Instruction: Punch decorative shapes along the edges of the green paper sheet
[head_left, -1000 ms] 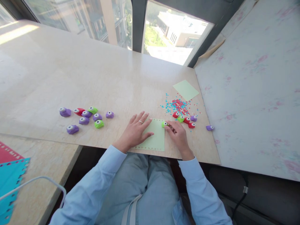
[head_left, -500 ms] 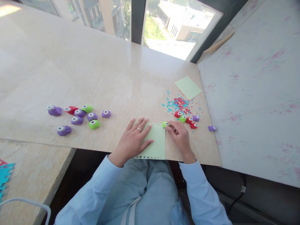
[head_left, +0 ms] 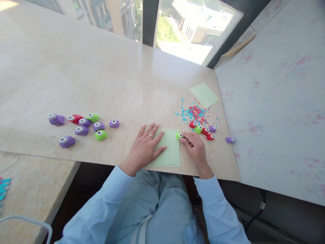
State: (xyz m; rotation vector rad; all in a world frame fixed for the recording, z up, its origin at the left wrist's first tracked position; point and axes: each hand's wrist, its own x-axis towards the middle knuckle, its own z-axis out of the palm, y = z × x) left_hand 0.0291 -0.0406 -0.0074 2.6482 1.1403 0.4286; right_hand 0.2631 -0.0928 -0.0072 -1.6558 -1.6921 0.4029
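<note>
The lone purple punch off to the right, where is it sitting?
In the head view, the purple punch lies alone at the table's right edge, beyond the red punch.

The far half of the table (head_left: 101, 67), up to the window edge, lies bare and open to a hand. Along the near edge, a cluster of purple, red and green punches (head_left: 83, 125) blocks the left stretch; bare top lies between it and the left hand (head_left: 146, 147), which lies flat on the green sheet (head_left: 169, 149). Toward the right edge the right hand (head_left: 194, 149) sits beside a row of small punches (head_left: 203, 129), with scattered confetti (head_left: 195, 113) and a green paper square (head_left: 204, 95) beyond. A lone purple punch (head_left: 230, 139) sits at the right edge.
</note>
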